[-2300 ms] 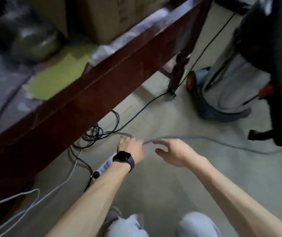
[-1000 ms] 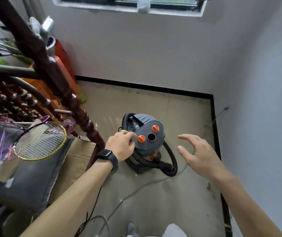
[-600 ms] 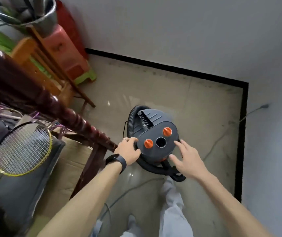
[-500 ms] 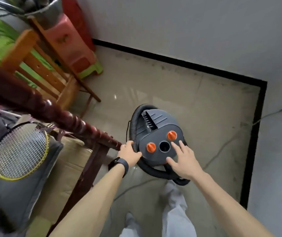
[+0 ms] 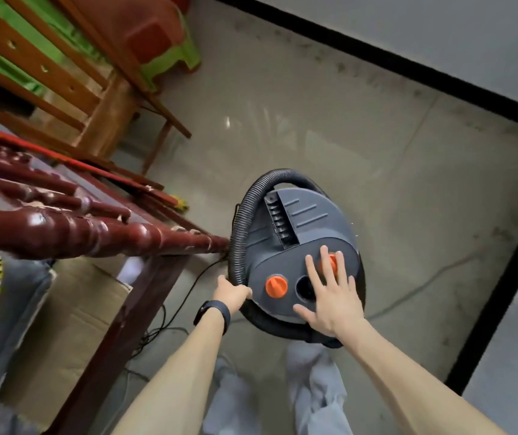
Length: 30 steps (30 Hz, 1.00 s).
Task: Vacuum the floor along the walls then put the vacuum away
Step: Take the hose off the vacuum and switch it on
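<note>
The vacuum (image 5: 298, 246) looks matt grey plastic, its hose (image 5: 239, 227) ribbed; the turned wooden rail (image 5: 72, 233) is glossy, the floor (image 5: 314, 127) smooth and faintly shiny.

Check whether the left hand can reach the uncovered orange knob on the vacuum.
Likely yes: the left hand grips the hose right beside that knob, nothing lies between, and the right hand rests farther across the lid.

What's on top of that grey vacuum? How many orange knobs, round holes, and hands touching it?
Orange knobs: 2, the other partly covered
Round holes: 1
Hands on the vacuum: 2, left hand grips its side, right hand lies flat on top
Total: 5
</note>
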Tool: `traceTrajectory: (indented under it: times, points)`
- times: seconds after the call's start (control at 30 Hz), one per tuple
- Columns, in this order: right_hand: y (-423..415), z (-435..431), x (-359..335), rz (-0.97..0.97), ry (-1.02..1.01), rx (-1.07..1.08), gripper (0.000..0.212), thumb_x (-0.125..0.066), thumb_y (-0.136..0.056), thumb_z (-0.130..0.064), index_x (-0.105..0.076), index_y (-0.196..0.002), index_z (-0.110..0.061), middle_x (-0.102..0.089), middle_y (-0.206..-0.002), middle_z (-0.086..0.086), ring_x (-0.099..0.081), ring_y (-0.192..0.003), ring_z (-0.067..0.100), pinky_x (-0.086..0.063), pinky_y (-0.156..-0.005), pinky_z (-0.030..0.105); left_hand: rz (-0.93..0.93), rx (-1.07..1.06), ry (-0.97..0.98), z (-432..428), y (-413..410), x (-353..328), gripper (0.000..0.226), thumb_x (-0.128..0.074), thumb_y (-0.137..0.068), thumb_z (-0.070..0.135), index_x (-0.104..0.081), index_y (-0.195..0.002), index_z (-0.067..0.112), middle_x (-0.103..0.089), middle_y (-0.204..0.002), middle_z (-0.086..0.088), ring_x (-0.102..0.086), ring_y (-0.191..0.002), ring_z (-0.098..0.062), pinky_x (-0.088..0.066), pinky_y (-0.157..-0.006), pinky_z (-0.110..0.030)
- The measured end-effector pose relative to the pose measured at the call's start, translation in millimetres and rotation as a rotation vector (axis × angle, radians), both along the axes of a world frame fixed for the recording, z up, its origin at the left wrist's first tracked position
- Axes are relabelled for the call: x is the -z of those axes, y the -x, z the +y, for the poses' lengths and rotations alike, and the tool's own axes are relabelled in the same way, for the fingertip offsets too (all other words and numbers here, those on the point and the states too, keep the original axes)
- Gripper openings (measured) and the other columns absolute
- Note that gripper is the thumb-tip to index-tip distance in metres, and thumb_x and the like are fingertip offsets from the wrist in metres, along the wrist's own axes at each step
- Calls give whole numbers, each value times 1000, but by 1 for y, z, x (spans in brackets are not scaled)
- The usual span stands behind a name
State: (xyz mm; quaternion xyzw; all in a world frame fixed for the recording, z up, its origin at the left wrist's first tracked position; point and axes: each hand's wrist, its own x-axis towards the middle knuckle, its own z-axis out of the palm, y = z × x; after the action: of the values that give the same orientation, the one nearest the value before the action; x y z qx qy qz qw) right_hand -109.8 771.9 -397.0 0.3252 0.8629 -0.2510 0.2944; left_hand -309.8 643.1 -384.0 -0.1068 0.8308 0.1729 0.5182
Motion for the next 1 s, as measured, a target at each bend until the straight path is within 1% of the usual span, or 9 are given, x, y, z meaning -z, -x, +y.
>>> traceTrajectory:
  times: [0.1,0.23,0.43,0.6,0.67,0.73,0.83,0.9,1.0]
  points:
    - [7,16,1,32,-6,-12,108,-49,-91,-75,19,-163,-31,47,-160,1,36,-151,34,-22,-122,60,26,-5,-56,2,5,5,59,-70,-48,22,-61,-104,6,-67,-96,-9,-62,-85,-25,-51,-78,-33]
    - [21,36,-3,62,-28,-30,103,-48,-93,-73,13,-164,-32,40,-165,-1,31,-154,32,-29,-120,57,70,55,-149,18,1,-11,28,-68,-42,33,-60,-65,19,-63,-64,9,-56,-68,-20,-43,-62,-28]
    - [30,43,-13,41,-28,-44,105,-50,-91,-72,13,-164,-31,36,-167,2,25,-156,35,-32,-121,51,117,111,-253,45,-15,-52,28,-73,-47,43,-66,-72,34,-70,-73,14,-65,-79,-15,-49,-69,-32]
    - [36,51,-34,-45,184,11,96,-41,-95,-74,7,-166,-31,29,-170,1,22,-157,30,-17,-127,54,48,26,-423,80,-27,-98,33,-78,-54,37,-68,-81,21,-73,-84,-3,-70,-84,-27,-58,-80,-46]
    - [32,58,-49,24,347,273,94,-41,-96,-74,-9,-167,-23,0,-174,6,-3,-160,29,-18,-127,49,-42,-169,-531,99,-32,-118,31,-78,-61,28,-64,-85,14,-69,-80,-9,-68,-73,-30,-58,-77,-49]
    - [14,60,-62,111,467,711,92,-52,-94,-70,-27,-163,-15,-31,-166,12,-35,-150,33,-33,-119,42,-154,-339,-636,120,-45,-137,19,-72,-75,17,-60,-86,8,-66,-73,-10,-65,-63,-30,-59,-66,-43]
    - [-30,43,-82,137,599,1301,96,-71,-88,-61,-36,-156,-3,-52,-147,17,-54,-130,34,-45,-100,37,-258,-384,-700,142,-75,-168,11,-67,-80,10,-56,-79,7,-61,-65,-7,-61,-55,-26,-53,-58,-36]
    - [-52,30,-97,161,696,1513,87,-77,-85,-55,-50,-147,-2,-61,-136,13,-61,-114,32,-51,-89,39,-305,-394,-729,149,-91,-186,13,-65,-80,8,-53,-74,8,-55,-63,-6,-55,-51,-24,-49,-58,-35]
    - [-78,3,-134,256,593,1782,74,-81,-83,-37,-55,-139,3,-68,-117,23,-74,-91,32,-58,-71,39,-389,-409,-780,150,-113,-224,15,-62,-79,5,-49,-72,9,-50,-63,-4,-49,-48,-21,-47,-57,-31]
